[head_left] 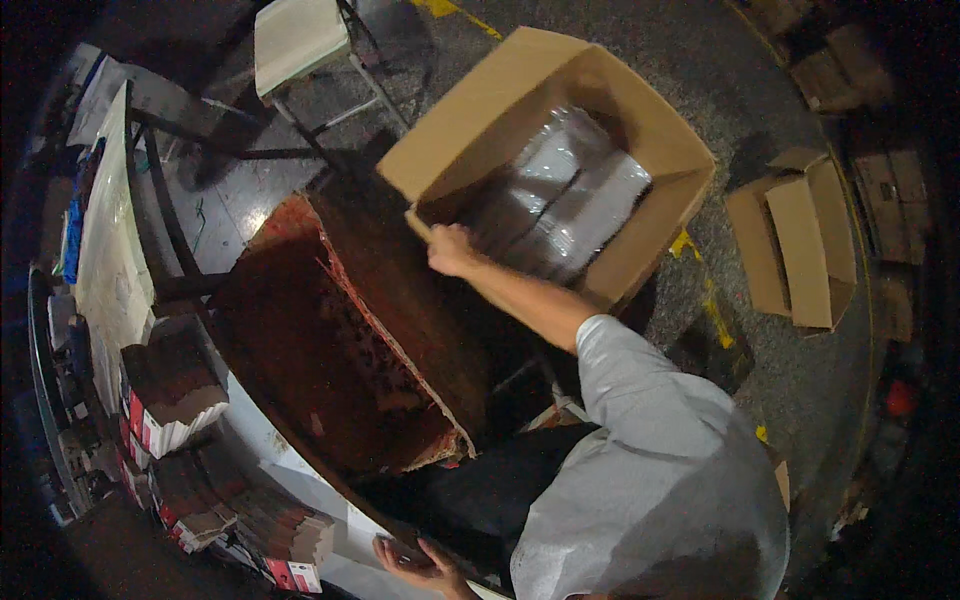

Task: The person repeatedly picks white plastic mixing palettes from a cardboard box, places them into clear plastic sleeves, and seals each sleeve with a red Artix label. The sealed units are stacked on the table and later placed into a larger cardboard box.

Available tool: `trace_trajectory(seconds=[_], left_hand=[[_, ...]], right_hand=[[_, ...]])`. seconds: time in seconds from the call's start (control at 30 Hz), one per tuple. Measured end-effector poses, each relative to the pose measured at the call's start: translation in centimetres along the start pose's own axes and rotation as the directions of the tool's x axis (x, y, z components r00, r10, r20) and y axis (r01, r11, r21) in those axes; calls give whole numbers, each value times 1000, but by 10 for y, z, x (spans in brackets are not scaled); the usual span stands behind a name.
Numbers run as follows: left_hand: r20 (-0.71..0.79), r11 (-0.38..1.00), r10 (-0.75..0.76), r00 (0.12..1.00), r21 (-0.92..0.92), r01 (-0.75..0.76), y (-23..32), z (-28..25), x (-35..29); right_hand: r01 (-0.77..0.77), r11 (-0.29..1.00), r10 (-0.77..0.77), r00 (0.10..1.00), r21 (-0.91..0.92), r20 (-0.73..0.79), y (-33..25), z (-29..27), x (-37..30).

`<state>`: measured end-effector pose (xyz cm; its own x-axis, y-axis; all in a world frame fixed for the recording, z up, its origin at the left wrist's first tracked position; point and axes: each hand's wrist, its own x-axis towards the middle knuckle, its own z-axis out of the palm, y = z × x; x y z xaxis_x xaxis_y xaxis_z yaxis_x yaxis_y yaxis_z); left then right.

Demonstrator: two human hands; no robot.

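Observation:
A large open cardboard box stands tilted at the upper middle, with several clear plastic-wrapped packs inside. My right hand is closed on the box's near left rim, with the arm stretched across from the lower right. Down at the lower edge, my left hand lies by the table's curved edge, fingers apart and nothing visible in them. Between the hands sits an open, worn reddish-brown carton with a ragged rim, dark inside.
Stacks of small red-and-white boxes stand on the white table at left. Behind is a stool. A smaller open carton rests on the floor at right, near yellow floor marks. More cartons line the far right.

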<state>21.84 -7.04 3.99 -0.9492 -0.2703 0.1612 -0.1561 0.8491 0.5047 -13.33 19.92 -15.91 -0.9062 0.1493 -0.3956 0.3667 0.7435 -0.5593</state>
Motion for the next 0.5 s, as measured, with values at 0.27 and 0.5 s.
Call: trace_trajectory(seconds=[0.27, 0.5], left_hand=[[51, 998, -55, 997, -13, 56, 5, 12, 29], [197, 898, 432, 880, -188, -398, 79, 50, 100]], right_hand=[[195, 918, -178, 981, 346, -82, -15, 60, -17], [-19, 902, -32, 993, 430, 110, 117, 58, -9]])
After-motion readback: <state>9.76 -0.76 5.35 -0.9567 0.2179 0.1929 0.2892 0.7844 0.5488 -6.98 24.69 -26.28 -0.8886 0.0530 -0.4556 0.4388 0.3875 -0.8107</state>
